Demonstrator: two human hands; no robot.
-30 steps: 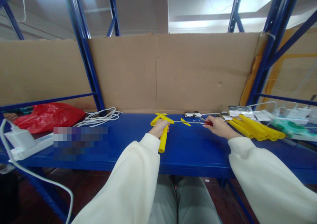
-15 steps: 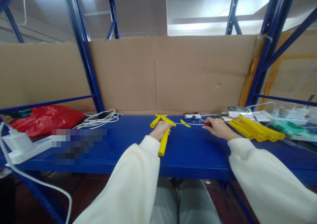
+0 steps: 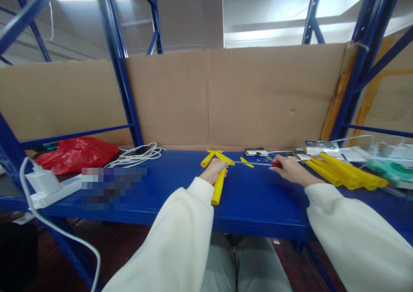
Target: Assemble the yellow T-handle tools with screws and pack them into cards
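On the blue shelf, left hand (image 3: 214, 171) grips a yellow plastic tube assembly (image 3: 218, 184); right hand's (image 3: 290, 170) fingers clasp a red-handled screwdriver (image 3: 258, 163) at its joint, fastening apparently unfinished.

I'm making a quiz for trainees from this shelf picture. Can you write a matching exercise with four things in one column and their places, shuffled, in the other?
Things:
1. red plastic bag
2. screwdriver
3. yellow handle assembly
4. pile of yellow tubes

Places:
A. gripped by the left hand
B. on the blue shelf, right of the right hand
C. far left, behind the white power strip
D. held by the right hand, shaft pointing left

Pairs: 1-C, 2-D, 3-A, 4-B
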